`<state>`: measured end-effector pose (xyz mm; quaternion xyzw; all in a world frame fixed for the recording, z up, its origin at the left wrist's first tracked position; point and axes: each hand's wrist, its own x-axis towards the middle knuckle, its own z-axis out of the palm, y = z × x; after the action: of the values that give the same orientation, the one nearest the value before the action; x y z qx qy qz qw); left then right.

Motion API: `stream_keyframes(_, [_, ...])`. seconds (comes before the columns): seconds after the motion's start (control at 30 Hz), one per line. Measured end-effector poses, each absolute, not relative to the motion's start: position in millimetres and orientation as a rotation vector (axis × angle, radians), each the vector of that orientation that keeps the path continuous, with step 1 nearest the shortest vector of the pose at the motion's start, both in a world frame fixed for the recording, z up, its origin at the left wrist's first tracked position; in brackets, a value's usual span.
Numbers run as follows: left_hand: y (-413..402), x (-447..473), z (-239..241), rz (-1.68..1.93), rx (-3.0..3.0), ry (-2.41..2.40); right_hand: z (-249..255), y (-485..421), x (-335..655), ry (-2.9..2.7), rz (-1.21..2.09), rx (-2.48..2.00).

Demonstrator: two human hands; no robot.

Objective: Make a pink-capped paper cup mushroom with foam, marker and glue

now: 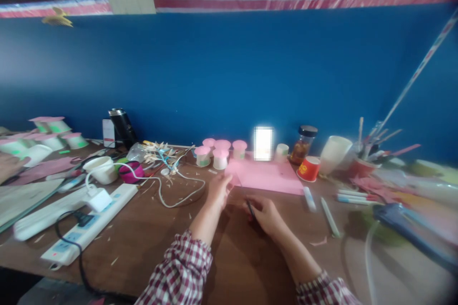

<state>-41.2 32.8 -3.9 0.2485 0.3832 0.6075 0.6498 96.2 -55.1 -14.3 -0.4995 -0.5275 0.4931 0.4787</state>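
Note:
My left hand [219, 189] rests on the brown table [143, 238], its fingers pinching the near left corner of a pink paper sheet [270, 176]. My right hand [265, 213] lies just in front of the sheet's near edge, fingers curled round a thin dark pen or pencil [250, 208]. Both sleeves are red-and-white check. Several small white cups with pink lids [220, 151] stand just behind the sheet.
A white power strip [89, 228] with a charger and cables lies left. A white cup [102, 169], a black flask [121, 127] and straw scraps are behind it. A red paper cup [309, 168], a jar [304, 145], markers [354, 197] and a glue gun [404, 224] lie right.

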Motion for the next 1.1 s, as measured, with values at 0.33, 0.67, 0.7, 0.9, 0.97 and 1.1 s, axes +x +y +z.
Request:
stream_keyframes(0.33, [33.2,-41.4,-1.8,1.364,0.546,0.875,-15.9,-54.5,95.9,-1.261,1.203,-1.242])
stream_keyframes(0.67, [29.4,-41.7,5.1,1.334,0.496,0.851,-24.5,-50.7,98.7,-1.293,1.176,-1.241])
stream_keyframes(0.7, [29.0,-41.8,5.7,1.337,0.486,0.851,-24.9,-50.6,98.7,-1.300,1.175,-1.245])
stream_keyframes(0.9, [30.4,-44.9,8.3,1.399,0.427,0.852,-17.2,-56.4,99.8,-1.445,1.041,-1.350])
stream_keyframes(0.97, [32.2,-46.6,8.4,1.433,0.413,0.853,-10.7,-59.5,103.5,-1.523,0.826,-1.489])
stream_keyframes(1.1, [35.4,-49.3,7.7,1.487,0.387,0.881,1.2,-63.2,115.3,-1.575,0.371,-1.864])
